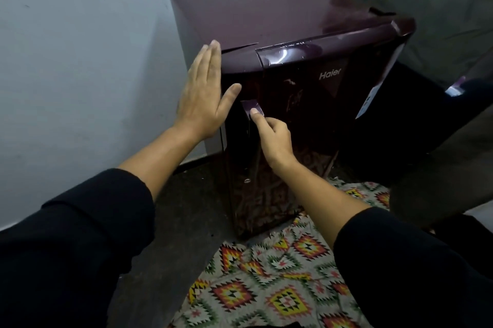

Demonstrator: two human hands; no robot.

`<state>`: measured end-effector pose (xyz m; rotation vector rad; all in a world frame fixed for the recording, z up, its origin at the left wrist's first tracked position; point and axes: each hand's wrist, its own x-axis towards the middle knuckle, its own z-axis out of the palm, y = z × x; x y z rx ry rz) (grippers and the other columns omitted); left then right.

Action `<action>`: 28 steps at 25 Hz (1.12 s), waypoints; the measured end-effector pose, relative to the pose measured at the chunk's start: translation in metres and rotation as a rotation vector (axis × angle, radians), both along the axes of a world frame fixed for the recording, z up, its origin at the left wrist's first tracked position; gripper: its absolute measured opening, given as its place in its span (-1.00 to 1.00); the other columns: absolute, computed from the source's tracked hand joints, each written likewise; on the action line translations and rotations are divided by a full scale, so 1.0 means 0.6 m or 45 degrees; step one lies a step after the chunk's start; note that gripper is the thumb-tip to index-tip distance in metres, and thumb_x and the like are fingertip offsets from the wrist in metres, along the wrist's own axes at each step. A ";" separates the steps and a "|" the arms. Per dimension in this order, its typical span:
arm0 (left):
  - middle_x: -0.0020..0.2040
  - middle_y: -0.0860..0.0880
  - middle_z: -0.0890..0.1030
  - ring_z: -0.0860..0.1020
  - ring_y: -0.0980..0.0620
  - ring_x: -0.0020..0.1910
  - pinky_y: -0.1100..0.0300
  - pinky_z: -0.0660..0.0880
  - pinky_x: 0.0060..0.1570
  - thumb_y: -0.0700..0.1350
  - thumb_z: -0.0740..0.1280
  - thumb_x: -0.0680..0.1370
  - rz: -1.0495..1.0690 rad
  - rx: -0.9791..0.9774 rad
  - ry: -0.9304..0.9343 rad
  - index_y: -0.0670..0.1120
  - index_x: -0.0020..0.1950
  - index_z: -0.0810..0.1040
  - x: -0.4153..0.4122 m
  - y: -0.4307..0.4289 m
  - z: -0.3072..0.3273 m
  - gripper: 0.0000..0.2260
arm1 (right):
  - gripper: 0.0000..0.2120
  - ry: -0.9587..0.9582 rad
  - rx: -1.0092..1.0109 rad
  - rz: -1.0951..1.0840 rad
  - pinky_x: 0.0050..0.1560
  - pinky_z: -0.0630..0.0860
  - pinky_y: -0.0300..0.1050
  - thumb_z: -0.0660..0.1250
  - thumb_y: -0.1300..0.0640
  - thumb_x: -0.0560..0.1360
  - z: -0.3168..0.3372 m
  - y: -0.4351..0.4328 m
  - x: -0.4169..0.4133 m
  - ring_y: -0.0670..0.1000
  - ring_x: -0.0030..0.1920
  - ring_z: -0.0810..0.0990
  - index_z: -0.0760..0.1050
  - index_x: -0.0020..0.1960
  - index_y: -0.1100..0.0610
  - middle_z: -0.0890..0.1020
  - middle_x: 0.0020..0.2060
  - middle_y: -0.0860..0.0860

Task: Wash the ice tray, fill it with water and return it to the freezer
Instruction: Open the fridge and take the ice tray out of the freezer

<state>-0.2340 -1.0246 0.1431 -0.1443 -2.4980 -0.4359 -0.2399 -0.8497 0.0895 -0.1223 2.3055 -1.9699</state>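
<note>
1. Small maroon fridge (266, 15) on the floor against a pale wall (80, 47), door shut, brand lettering (330, 74) on the glossy front.
2. Left hand (204, 92) flat and spread, fingers straight and together, thumb splayed; palm laid against the fridge's upper left corner, beside the door edge. Gripping nothing.
3. Right hand (272, 134) curled on the door handle (252, 108), thumb pressed on its top face, other fingers folded underneath or behind; how far they wrap, not possible to tell.
4. Both forearms bare from the wrist, dark sleeves (80, 234) pushed up above.
5. Ice tray nowhere in view; whether inside the closed fridge, not possible to tell.
6. Patterned cloth (266, 287) with red, yellow and green diamonds spread on the dark floor (165, 221), reaching under the fridge's front lower edge.
7. White label (370, 98) stuck on the door's right side.
8. Dark bulky shape (416, 124) just right of the fridge, too dim to identify.
</note>
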 end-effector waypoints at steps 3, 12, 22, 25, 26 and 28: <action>0.69 -0.22 0.12 0.08 -0.15 0.68 -0.05 0.06 0.65 0.12 0.08 0.74 -0.036 -0.127 0.057 -0.26 0.68 0.04 -0.027 0.001 0.012 -0.35 | -0.27 -0.104 -0.087 0.047 -0.06 0.60 0.30 0.34 -0.35 0.47 0.008 -0.009 -0.011 0.12 -0.23 0.58 0.56 -0.02 0.40 0.60 -0.26 0.11; 0.60 -0.22 0.31 0.20 -0.21 0.64 -0.14 0.12 0.62 0.02 0.13 0.72 -0.058 -0.242 0.055 -0.24 0.65 0.20 -0.019 -0.004 0.021 -0.45 | -0.47 -0.165 -0.028 -0.084 -0.23 0.54 -0.04 0.24 -0.15 0.60 0.029 -0.023 0.008 -0.01 -0.30 0.57 0.64 -0.05 0.34 0.61 -0.32 0.00; 0.52 -0.22 0.37 0.42 -0.15 0.45 -0.01 0.52 0.30 0.04 0.20 0.70 -0.172 -0.228 0.120 -0.22 0.63 0.25 0.123 0.152 0.020 -0.44 | -0.52 -0.012 -0.123 -0.055 -0.37 0.36 -0.09 0.22 -0.06 0.60 0.009 0.143 0.108 -0.09 -0.48 0.42 0.37 -0.48 0.01 0.44 -0.53 -0.08; 0.51 -0.24 0.39 0.44 -0.18 0.42 -0.04 0.53 0.26 0.02 0.21 0.70 -0.164 -0.222 0.125 -0.20 0.62 0.28 0.175 0.233 0.021 -0.46 | -0.50 0.003 -0.135 -0.073 -0.39 0.28 -0.09 0.23 -0.05 0.59 0.002 0.223 0.136 -0.10 -0.51 0.36 0.34 -0.52 -0.02 0.40 -0.55 -0.11; 0.50 -0.25 0.39 0.45 -0.19 0.42 -0.05 0.52 0.26 0.02 0.21 0.69 -0.167 -0.222 0.121 -0.19 0.62 0.28 0.191 0.262 0.022 -0.46 | -0.53 0.014 -0.138 -0.090 -0.40 0.26 -0.09 0.23 -0.06 0.57 0.000 0.251 0.145 -0.10 -0.50 0.34 0.34 -0.50 0.00 0.38 -0.54 -0.10; 0.50 -0.27 0.39 0.44 -0.20 0.42 -0.05 0.52 0.27 0.01 0.21 0.70 -0.161 -0.220 0.116 -0.17 0.63 0.29 0.216 0.318 0.023 -0.47 | -0.60 0.024 -0.149 -0.122 -0.39 0.25 -0.01 0.24 -0.13 0.52 -0.001 0.305 0.160 -0.03 -0.45 0.37 0.37 -0.41 0.06 0.39 -0.48 -0.01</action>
